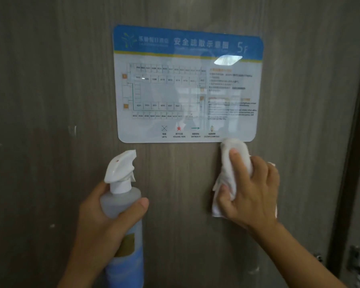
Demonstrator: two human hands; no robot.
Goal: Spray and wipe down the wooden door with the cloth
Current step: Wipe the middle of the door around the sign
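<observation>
The grey-brown wooden door (50, 80) fills the view. My left hand (104, 223) grips a translucent spray bottle (124, 204) with a white trigger head, upright, nozzle near the door. My right hand (252, 192) holds a bunched white cloth (230, 163) against the door. The cloth's top touches the lower edge of a plastic evacuation sign (187, 84) fixed to the door.
A dark door frame (349, 163) runs down the right side. Metal hardware (355, 265) shows at the lower right edge. Small pale marks dot the door on the left, around (73, 129).
</observation>
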